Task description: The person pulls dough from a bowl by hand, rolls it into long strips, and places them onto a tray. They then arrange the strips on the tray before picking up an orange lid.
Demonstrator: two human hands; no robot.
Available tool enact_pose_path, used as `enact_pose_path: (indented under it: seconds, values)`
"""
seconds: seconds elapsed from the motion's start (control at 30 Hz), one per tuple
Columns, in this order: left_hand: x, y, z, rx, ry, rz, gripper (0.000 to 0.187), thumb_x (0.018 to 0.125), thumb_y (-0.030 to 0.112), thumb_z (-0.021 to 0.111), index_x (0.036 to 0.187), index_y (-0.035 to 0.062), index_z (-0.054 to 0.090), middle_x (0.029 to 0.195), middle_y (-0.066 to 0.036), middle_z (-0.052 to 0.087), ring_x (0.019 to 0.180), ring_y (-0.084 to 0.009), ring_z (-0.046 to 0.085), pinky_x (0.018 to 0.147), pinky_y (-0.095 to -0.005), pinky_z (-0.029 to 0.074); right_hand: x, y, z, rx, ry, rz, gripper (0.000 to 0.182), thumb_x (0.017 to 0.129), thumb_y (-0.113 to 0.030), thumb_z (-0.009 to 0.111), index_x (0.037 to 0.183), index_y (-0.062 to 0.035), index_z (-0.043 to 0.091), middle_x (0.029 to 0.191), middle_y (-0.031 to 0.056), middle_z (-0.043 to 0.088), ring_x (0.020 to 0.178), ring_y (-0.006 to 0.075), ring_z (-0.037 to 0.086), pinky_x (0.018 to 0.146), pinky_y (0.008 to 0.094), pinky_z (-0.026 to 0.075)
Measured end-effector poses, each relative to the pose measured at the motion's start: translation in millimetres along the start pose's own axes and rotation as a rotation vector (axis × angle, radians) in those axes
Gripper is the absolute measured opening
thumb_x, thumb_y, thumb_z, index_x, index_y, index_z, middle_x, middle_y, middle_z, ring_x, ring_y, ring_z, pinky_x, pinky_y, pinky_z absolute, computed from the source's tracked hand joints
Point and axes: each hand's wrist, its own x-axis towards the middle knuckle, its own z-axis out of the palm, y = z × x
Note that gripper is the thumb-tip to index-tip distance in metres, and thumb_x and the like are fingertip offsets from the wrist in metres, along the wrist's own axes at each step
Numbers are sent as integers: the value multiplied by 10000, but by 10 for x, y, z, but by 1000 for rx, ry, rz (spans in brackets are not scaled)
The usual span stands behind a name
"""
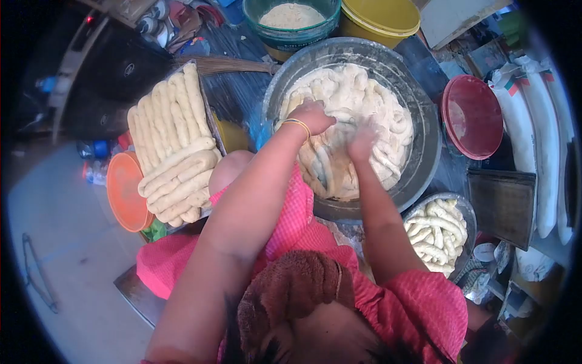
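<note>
A wide dark basin (427, 176) holds a large, floury mass of dough (388, 106) with thick folds and rope-like ridges. My left hand (312, 116), with yellow bands at its wrist, is on the left part of the dough, its fingers curled into it. Over the middle of the dough is my right hand (364, 139), smeared by motion, so its fingers cannot be made out. Between the two hands the dough has a hollow where the surface looks greyish and streaked.
Left of me, a tray holds rows of dough ropes (176, 121) beside an orange bucket (128, 191). At right, a bowl (470, 224) contains twisted dough strips (439, 233). Behind the basin stand a green tub (291, 36) and yellow bucket (388, 27); a red bucket (473, 115) is farther right.
</note>
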Motion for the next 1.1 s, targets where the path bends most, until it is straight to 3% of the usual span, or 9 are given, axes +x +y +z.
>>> enact_pose_path:
  seconds: [0.17,0.23,0.43,0.5,0.57,0.7,0.77,1.0,1.1]
  values:
    - [-45,90,-2,5,-85,27,661,749,416,583,1206,-45,458,1215,-259,465,1145,-344,452,963,-347,346,-1045,-523,254,-134,-383,-116,682,817,-360,495,1355,-23,243,1408,273,132,1326,341,146,1054,527,74]
    - [-84,114,-36,2,-109,35,659,753,414,582,1209,-44,455,1222,-255,462,1148,-342,450,964,-346,345,-1204,-385,595,-137,-352,-420,560,804,-238,504,1305,-42,347,1408,251,165,1312,329,201,1070,476,103]
    - [-136,82,-36,11,-159,78,647,771,410,573,1218,-41,447,1230,-249,459,1147,-336,453,966,-341,344,-646,-135,-136,904,-187,206,298,787,-63,548,1082,-25,564,1028,124,603,987,265,553,875,360,416]
    - [-172,103,-56,18,-162,93,649,775,415,569,1219,-42,444,1220,-250,466,1144,-338,456,962,-343,347,-481,230,-278,896,-89,284,303,829,-109,545,1110,1,535,1084,141,570,1008,226,534,862,322,421]
    - [-154,99,-42,11,-173,103,647,776,415,570,1218,-40,445,1214,-250,471,1141,-338,458,959,-345,349,-399,644,-247,528,239,268,496,821,-258,566,1220,10,443,1238,213,456,1118,334,450,981,397,315]
    - [-143,102,22,22,-171,133,629,777,409,574,1213,-27,453,1195,-247,487,1120,-337,473,946,-351,359,-528,806,-278,-54,212,474,607,832,-336,523,1302,1,338,1340,221,334,1193,346,369,1033,442,215]
    - [-120,97,42,17,-174,141,622,775,405,577,1209,-24,457,1189,-244,493,1114,-335,479,942,-352,363,-679,738,-275,-130,-124,475,673,830,-377,495,1335,4,265,1375,225,274,1208,354,355,1039,487,175]
    - [-104,137,88,30,-173,203,599,756,377,590,1194,-16,474,1186,-219,507,1101,-319,492,931,-352,373,-1091,136,-466,-192,-302,363,718,729,-374,609,1295,-15,352,1081,175,513,1009,343,489,875,466,377]
    - [-81,123,151,37,-141,196,521,736,366,602,1110,7,550,1136,-189,549,1053,-308,528,908,-356,398,-1050,682,-288,-5,-223,198,719,734,-346,609,1285,24,333,1115,229,507,1017,353,499,867,448,395]
